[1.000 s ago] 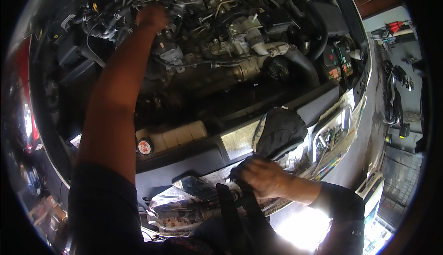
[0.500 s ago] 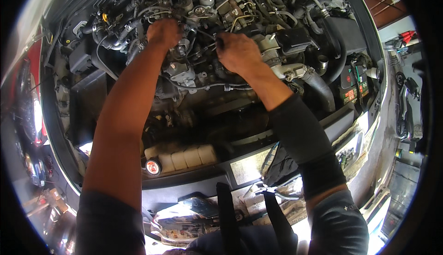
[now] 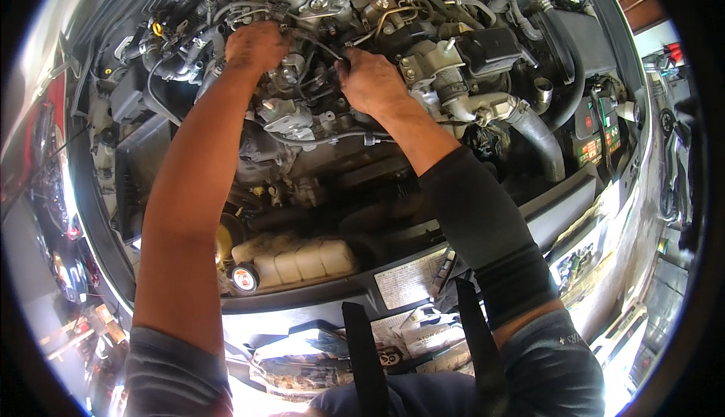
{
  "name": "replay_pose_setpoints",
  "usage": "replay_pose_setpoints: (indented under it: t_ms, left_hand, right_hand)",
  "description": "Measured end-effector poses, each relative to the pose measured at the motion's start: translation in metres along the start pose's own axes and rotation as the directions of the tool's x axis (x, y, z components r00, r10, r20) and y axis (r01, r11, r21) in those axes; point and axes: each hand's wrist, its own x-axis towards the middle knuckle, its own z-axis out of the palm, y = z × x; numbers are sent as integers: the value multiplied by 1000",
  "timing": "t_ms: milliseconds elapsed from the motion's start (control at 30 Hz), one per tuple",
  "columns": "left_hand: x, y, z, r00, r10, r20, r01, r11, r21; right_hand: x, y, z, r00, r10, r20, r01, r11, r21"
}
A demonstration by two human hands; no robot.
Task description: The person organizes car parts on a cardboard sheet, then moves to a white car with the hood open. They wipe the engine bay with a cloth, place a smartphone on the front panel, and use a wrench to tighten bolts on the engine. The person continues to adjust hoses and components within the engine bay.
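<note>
Both my hands reach far into an open engine bay. My left hand (image 3: 257, 45) is curled among the hoses and metal fittings at the upper left, its fingertips partly hidden. From its fingers a thin dark hose (image 3: 317, 43) runs across to my right hand (image 3: 370, 83), whose thumb and forefinger pinch it. Below the hose, between my wrists, sit a silver metal housing (image 3: 287, 118) and small connectors. Just right of my right hand stands a pale metal housing (image 3: 432, 62), joined to a thick grey hose (image 3: 535, 137).
A translucent reservoir (image 3: 302, 262) with a round cap (image 3: 244, 279) lies near the front edge. At the right are a battery (image 3: 596, 126) and a black box (image 3: 487, 48). Printed paper (image 3: 408, 277) covers part of the front panel. A yellow-topped dipstick (image 3: 157, 29) is far left.
The view has shifted slightly, so the engine sits a little differently in the picture. My right hand has moved a bit left, closer to my left hand, which stays at nearly the same spot.
</note>
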Motion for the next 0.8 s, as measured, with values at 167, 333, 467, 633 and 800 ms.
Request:
replay_pose_setpoints:
  t_ms: [167, 333, 467, 633, 800]
  left_hand:
    - [0, -3, -3, 1000, -3, -6, 3, 1000, -5]
    - [5, -7, 0, 1000, -16, 7, 16, 1000, 3]
    - [7, -8, 3, 1000, -22, -21, 22, 1000, -2]
    - [3, -7, 0, 999, 4, -45, -3, 1000, 23]
    - [1, -6, -3, 999, -21, -25, 22, 999, 29]
  right_hand:
    - [-6, 12, 11, 1000, -10, -13, 10, 1000, 25]
    - [-4, 18, 17, 987, -129, -93, 130, 992, 3]
    - [-4, 22, 20, 987, -136, -87, 135, 991, -15]
    - [-3, 26, 22, 975, -201, -95, 200, 980, -22]
    - [-1, 28, 23, 973, -209, -102, 208, 978, -17]
